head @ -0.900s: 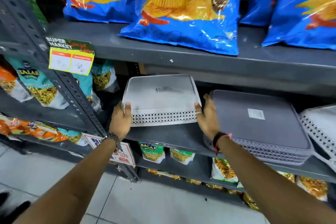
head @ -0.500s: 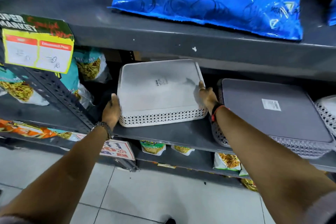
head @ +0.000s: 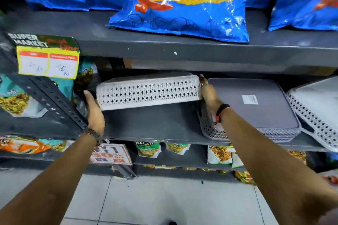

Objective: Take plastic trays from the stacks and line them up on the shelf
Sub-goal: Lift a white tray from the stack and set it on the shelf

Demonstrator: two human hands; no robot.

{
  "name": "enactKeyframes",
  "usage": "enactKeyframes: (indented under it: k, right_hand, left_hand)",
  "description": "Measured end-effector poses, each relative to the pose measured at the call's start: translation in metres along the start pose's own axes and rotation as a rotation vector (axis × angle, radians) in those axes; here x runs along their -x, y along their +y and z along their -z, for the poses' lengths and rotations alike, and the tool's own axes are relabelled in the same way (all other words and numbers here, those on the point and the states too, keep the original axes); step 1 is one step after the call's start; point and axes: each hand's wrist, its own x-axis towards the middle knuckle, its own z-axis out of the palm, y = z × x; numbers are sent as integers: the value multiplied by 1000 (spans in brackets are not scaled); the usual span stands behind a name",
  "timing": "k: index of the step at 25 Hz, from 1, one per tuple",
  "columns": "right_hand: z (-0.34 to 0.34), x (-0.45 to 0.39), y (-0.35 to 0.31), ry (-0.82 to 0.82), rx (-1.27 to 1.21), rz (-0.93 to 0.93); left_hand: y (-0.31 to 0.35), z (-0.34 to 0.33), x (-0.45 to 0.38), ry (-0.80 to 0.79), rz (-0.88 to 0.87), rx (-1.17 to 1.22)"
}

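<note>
That white tray [head: 148, 90] looks like light, stiff plastic, a bit flexy at the lattice walls, so I'd hold it by the two short ends, which is what's happening: left hand [head: 94, 109] and right hand [head: 210, 95] each press an end, clamping it between them. It's upside down, diamond-perforated sides, far back on the middle shelf [head: 150, 124], just left of the grey tray [head: 256, 107].

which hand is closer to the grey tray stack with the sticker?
Right. The right hand sits between the white tray and the grey tray stack, its wrist against the stack's left wall. The left hand is at the white tray's far left end.
</note>
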Motion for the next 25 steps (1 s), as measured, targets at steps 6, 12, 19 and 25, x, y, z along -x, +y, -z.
enactKeyframes:
  k: [6,12,19,25]
  right_hand:
    - [25,39,6,-212,-127,72]
    - [27,47,8,-194,-201,222]
    - [11,24,21,-76,-6,343]
    - [-6,-9,41,-13,376,379]
  left_hand:
    - [13,8,17,-9,-159,22]
    - [17,7,19,-8,-270,-60]
    - [17,-12,6,141,-399,-362]
    - [3,-18,-35,116,-353,-617]
